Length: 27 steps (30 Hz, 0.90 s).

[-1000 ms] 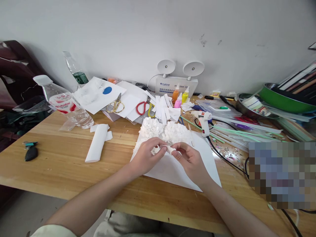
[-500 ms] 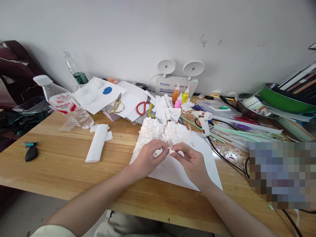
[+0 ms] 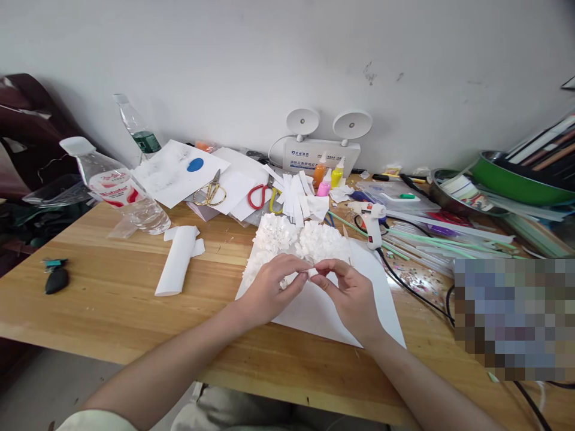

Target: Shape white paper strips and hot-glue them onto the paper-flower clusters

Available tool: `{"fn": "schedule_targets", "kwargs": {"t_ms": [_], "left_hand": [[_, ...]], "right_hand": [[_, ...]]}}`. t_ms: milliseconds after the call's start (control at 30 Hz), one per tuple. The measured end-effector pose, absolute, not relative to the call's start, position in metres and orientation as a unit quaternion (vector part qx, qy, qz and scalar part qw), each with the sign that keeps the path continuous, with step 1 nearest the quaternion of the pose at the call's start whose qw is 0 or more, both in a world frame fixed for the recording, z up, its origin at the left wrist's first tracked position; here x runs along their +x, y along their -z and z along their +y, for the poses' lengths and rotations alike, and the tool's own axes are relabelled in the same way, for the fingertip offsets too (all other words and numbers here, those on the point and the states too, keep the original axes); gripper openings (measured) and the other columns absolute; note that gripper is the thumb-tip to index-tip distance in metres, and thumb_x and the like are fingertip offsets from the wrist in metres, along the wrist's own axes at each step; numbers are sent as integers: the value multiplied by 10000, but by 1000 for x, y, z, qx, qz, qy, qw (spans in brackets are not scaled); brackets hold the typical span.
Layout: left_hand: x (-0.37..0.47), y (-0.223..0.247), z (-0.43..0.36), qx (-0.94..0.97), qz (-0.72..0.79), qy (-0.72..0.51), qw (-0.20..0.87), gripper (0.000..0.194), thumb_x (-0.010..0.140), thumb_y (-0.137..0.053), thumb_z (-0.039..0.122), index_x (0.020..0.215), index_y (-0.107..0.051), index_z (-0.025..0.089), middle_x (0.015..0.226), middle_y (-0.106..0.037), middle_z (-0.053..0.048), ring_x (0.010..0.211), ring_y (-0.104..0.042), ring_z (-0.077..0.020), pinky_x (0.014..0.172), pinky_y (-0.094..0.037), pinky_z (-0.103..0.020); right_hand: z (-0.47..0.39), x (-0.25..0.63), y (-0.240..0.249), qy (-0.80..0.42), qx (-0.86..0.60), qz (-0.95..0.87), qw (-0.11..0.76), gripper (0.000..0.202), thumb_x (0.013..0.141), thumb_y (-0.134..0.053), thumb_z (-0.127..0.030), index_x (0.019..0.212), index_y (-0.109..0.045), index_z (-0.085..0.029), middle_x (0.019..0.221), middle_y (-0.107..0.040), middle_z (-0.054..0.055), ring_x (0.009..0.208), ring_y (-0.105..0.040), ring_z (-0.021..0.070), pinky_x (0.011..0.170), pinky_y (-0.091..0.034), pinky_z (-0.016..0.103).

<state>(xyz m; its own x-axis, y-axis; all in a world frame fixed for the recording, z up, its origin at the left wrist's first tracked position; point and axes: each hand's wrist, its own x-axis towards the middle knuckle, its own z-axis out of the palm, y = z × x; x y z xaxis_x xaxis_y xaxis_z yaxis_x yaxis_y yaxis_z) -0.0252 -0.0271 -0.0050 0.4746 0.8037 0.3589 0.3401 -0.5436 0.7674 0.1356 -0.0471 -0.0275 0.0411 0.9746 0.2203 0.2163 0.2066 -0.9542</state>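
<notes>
Between the fingertips of both hands is a small white paper piece. My left hand pinches it from the left, thumb and forefinger closed. My right hand pinches its other side. Both hands are above a white sheet on the wooden table. Just behind them, ruffled white paper clusters lie on that sheet, partly hidden by my left hand. White paper strips are piled behind the clusters.
A glue gun with a black cord stands right of the sheet. Red-handled scissors and gold scissors lie at the back. A rolled white paper and a water bottle are on the left. Small paint bottles stand behind.
The fingertips have shifted slightly around the small white piece, and my left thumb is a little higher. Everything else is unmoved.
</notes>
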Motion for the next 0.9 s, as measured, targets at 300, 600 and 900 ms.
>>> {"fn": "schedule_targets", "kwargs": {"t_ms": [300, 600, 900], "left_hand": [[-24, -1, -28, 748, 406, -336, 403, 183, 832, -471, 257, 883, -633, 188, 903, -657, -39, 842, -563, -154, 754, -438, -278], [-25, -2, -25, 722, 428, -339, 426, 174, 834, -458, 271, 865, -601, 177, 832, -628, -25, 766, -563, -137, 659, -439, -242], [-23, 3, -27, 711, 410, -394, 413, 105, 805, -510, 230, 868, -571, 172, 862, -603, -29, 794, -546, -127, 727, -443, -253]], "right_hand": [[-47, 134, 24, -330, -480, -619, 528, 59, 770, -581, -234, 809, -624, -244, 819, -530, 15, 788, -514, 151, 698, -427, 298], [-47, 136, 22, -420, -455, -624, 476, 59, 814, -504, -275, 830, -527, -223, 807, -522, 22, 806, -492, 165, 746, -411, 314], [-47, 137, 20, -413, -450, -634, 474, 4, 787, -549, -237, 785, -553, -237, 816, -562, 5, 822, -517, 154, 756, -407, 295]]}}
